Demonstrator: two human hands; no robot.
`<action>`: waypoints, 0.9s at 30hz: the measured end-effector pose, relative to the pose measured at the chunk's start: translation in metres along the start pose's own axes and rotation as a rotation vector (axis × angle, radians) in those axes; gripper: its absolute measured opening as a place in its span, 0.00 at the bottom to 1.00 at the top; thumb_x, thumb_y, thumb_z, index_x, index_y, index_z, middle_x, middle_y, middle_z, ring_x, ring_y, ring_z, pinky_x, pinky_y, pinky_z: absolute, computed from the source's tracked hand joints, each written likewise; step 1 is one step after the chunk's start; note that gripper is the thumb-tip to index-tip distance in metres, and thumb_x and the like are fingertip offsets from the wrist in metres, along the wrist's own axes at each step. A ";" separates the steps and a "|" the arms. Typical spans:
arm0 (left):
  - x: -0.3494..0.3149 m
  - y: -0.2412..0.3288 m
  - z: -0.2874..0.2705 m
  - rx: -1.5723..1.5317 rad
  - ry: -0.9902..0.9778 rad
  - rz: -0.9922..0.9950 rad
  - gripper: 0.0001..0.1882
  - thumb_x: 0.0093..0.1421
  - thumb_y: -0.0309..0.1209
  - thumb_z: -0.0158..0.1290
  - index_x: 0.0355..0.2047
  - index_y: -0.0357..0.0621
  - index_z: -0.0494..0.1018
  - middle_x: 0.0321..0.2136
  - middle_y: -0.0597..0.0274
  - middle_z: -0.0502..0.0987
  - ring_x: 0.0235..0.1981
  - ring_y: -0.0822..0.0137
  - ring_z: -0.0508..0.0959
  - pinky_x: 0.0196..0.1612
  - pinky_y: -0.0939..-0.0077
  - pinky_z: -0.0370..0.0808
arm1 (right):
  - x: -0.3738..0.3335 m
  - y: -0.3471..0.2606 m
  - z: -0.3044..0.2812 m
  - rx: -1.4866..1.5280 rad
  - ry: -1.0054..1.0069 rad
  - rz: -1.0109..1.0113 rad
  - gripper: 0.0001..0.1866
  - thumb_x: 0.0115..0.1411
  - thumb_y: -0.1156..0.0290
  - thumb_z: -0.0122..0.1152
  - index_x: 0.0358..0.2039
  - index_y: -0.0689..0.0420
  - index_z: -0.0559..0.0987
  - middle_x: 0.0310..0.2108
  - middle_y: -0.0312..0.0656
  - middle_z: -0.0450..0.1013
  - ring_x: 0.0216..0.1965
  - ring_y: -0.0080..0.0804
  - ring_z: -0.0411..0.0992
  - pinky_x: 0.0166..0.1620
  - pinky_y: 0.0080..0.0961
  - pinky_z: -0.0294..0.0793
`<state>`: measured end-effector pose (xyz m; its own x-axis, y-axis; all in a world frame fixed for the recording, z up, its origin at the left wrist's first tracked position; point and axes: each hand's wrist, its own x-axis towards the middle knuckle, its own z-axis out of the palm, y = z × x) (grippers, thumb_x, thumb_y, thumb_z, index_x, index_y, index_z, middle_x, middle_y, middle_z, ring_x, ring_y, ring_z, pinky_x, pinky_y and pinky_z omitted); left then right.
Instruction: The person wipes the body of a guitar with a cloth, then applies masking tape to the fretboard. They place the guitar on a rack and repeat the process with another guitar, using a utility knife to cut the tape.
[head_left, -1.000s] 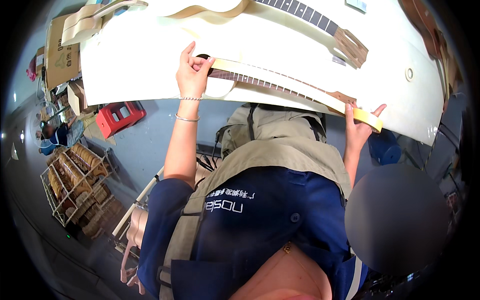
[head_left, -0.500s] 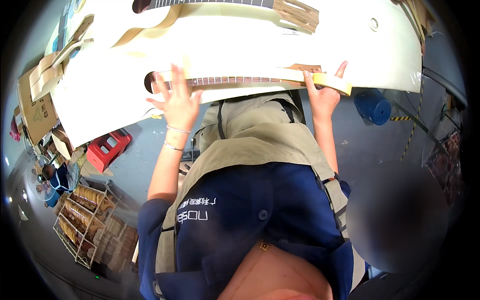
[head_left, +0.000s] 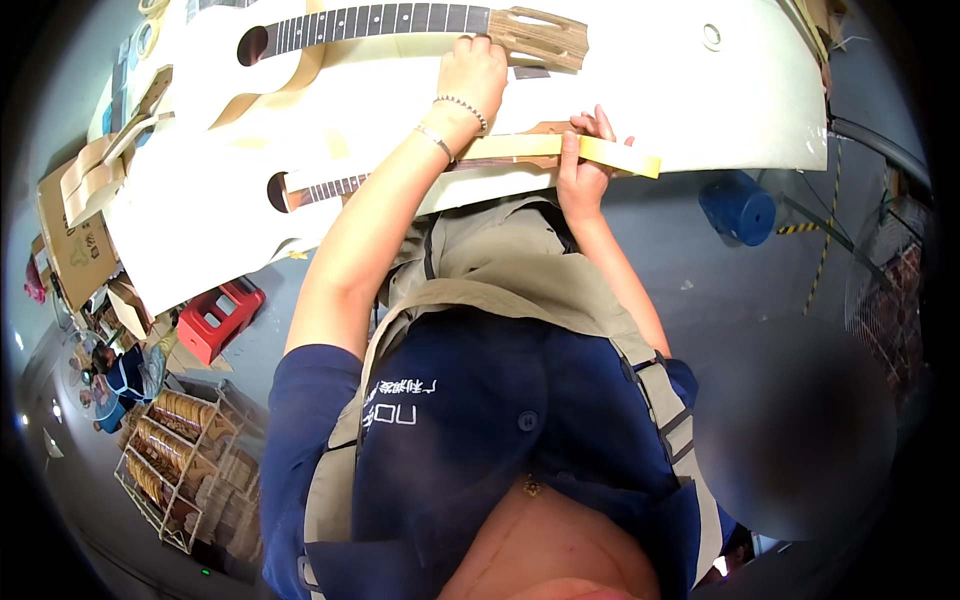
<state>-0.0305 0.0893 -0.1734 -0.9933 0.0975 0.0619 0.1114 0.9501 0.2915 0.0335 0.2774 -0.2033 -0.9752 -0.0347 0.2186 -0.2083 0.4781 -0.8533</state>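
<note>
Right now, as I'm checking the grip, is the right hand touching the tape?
Touching: the head view shows the right hand with its thumb against the tape.

Observed on site: red stool (head_left: 204, 338) on grey floor (head_left: 715, 285); blue cylindrical object (head_left: 738, 212), well apart from stool; brown cardboard box (head_left: 85, 236); light-framed rack (head_left: 177, 494) holding curved wooden parts (head_left: 163, 448)

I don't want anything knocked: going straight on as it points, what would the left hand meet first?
Probably the far instrument's dark fretted neck, just ahead of the left hand; contact is unclear.
</note>
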 end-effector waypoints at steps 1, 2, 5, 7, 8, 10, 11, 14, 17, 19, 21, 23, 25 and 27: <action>0.003 -0.004 0.001 0.076 -0.062 0.008 0.06 0.52 0.29 0.54 0.29 0.39 0.73 0.32 0.52 0.74 0.36 0.53 0.74 0.36 0.61 0.73 | 0.006 -0.001 0.002 0.010 -0.010 -0.009 0.27 0.60 0.66 0.54 0.58 0.59 0.62 0.40 0.36 0.71 0.50 0.30 0.66 0.64 0.46 0.25; 0.005 -0.002 -0.013 0.111 -0.109 0.004 0.07 0.49 0.30 0.57 0.25 0.40 0.73 0.27 0.56 0.75 0.32 0.55 0.76 0.34 0.62 0.74 | 0.011 0.001 0.004 0.016 -0.012 -0.010 0.26 0.60 0.66 0.54 0.58 0.59 0.62 0.40 0.35 0.71 0.50 0.30 0.66 0.64 0.46 0.25; -0.011 0.011 -0.074 -0.113 -0.099 -0.145 0.08 0.50 0.31 0.59 0.23 0.41 0.74 0.23 0.59 0.76 0.27 0.59 0.78 0.33 0.68 0.75 | 0.027 0.003 0.011 -0.007 -0.015 -0.016 0.25 0.60 0.64 0.53 0.57 0.57 0.63 0.39 0.34 0.72 0.50 0.28 0.65 0.63 0.46 0.27; -0.040 0.023 -0.087 -0.431 0.124 -0.322 0.08 0.53 0.31 0.59 0.24 0.40 0.74 0.21 0.63 0.77 0.22 0.70 0.77 0.29 0.79 0.74 | 0.036 0.002 0.013 -0.021 -0.031 -0.036 0.25 0.60 0.63 0.53 0.56 0.56 0.64 0.39 0.34 0.72 0.49 0.28 0.65 0.63 0.46 0.28; -0.056 0.031 -0.086 -0.614 0.107 -0.437 0.08 0.54 0.30 0.59 0.29 0.39 0.73 0.21 0.64 0.77 0.22 0.75 0.76 0.28 0.83 0.72 | 0.039 0.000 0.014 -0.027 -0.033 -0.041 0.23 0.61 0.63 0.52 0.55 0.55 0.65 0.38 0.33 0.73 0.49 0.28 0.65 0.63 0.46 0.29; -0.084 0.033 -0.054 -0.994 0.140 -0.502 0.18 0.55 0.25 0.58 0.45 0.36 0.67 0.21 0.68 0.75 0.21 0.81 0.73 0.25 0.88 0.70 | 0.042 0.001 0.014 -0.032 -0.050 -0.048 0.22 0.61 0.62 0.52 0.55 0.54 0.66 0.38 0.33 0.73 0.49 0.28 0.65 0.63 0.46 0.29; -0.089 0.042 -0.048 -1.065 0.138 -0.523 0.27 0.55 0.23 0.57 0.53 0.36 0.60 0.21 0.68 0.75 0.22 0.80 0.73 0.25 0.88 0.71 | 0.043 0.002 0.014 -0.037 -0.062 -0.053 0.22 0.61 0.62 0.52 0.54 0.53 0.66 0.38 0.33 0.73 0.49 0.28 0.65 0.63 0.47 0.29; -0.092 0.053 -0.038 -1.091 0.126 -0.594 0.31 0.55 0.21 0.56 0.58 0.37 0.58 0.19 0.68 0.73 0.22 0.81 0.72 0.26 0.87 0.72 | 0.046 0.003 0.014 -0.037 -0.088 -0.075 0.21 0.61 0.62 0.52 0.53 0.53 0.66 0.38 0.33 0.72 0.49 0.29 0.65 0.63 0.47 0.30; -0.089 0.052 -0.030 -1.088 0.121 -0.569 0.32 0.55 0.20 0.56 0.60 0.39 0.58 0.19 0.69 0.72 0.21 0.81 0.72 0.26 0.86 0.72 | 0.048 0.001 0.012 -0.033 -0.102 -0.075 0.20 0.61 0.62 0.51 0.52 0.52 0.67 0.39 0.34 0.72 0.49 0.29 0.65 0.63 0.47 0.31; -0.088 0.051 -0.030 -1.058 0.122 -0.555 0.31 0.55 0.20 0.56 0.59 0.39 0.60 0.19 0.69 0.72 0.21 0.81 0.72 0.26 0.86 0.72 | 0.049 0.002 0.012 -0.039 -0.106 -0.077 0.19 0.61 0.63 0.51 0.52 0.52 0.67 0.39 0.33 0.72 0.49 0.29 0.64 0.63 0.47 0.30; -0.086 0.051 -0.031 -1.025 0.109 -0.589 0.31 0.53 0.21 0.57 0.58 0.42 0.63 0.19 0.67 0.74 0.21 0.80 0.74 0.28 0.84 0.74 | 0.049 0.002 0.012 -0.041 -0.104 -0.079 0.19 0.61 0.64 0.52 0.52 0.52 0.67 0.39 0.34 0.72 0.50 0.30 0.64 0.63 0.48 0.31; -0.085 0.052 -0.031 -0.998 0.107 -0.617 0.30 0.52 0.22 0.58 0.57 0.44 0.64 0.19 0.65 0.75 0.21 0.79 0.75 0.28 0.83 0.74 | 0.049 0.001 0.012 -0.037 -0.097 -0.081 0.18 0.60 0.65 0.53 0.51 0.53 0.69 0.39 0.34 0.72 0.50 0.31 0.65 0.62 0.49 0.33; -0.085 0.054 -0.030 -0.979 0.117 -0.638 0.30 0.52 0.23 0.58 0.57 0.44 0.64 0.19 0.64 0.75 0.21 0.79 0.75 0.28 0.82 0.74 | 0.046 -0.007 0.007 -0.058 -0.146 -0.186 0.16 0.58 0.68 0.54 0.48 0.54 0.71 0.40 0.35 0.73 0.52 0.34 0.65 0.62 0.48 0.36; -0.087 0.054 -0.024 -0.958 0.148 -0.626 0.30 0.52 0.23 0.58 0.56 0.44 0.65 0.19 0.63 0.76 0.20 0.77 0.76 0.27 0.81 0.74 | 0.039 -0.038 -0.006 0.075 -0.259 -0.347 0.12 0.56 0.71 0.55 0.41 0.54 0.76 0.46 0.39 0.73 0.57 0.38 0.64 0.63 0.43 0.43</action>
<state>0.0632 0.1252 -0.1400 -0.8763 -0.4075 -0.2568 -0.3597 0.1990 0.9116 0.0035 0.2630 -0.1600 -0.8308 -0.4059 0.3808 -0.5227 0.3342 -0.7843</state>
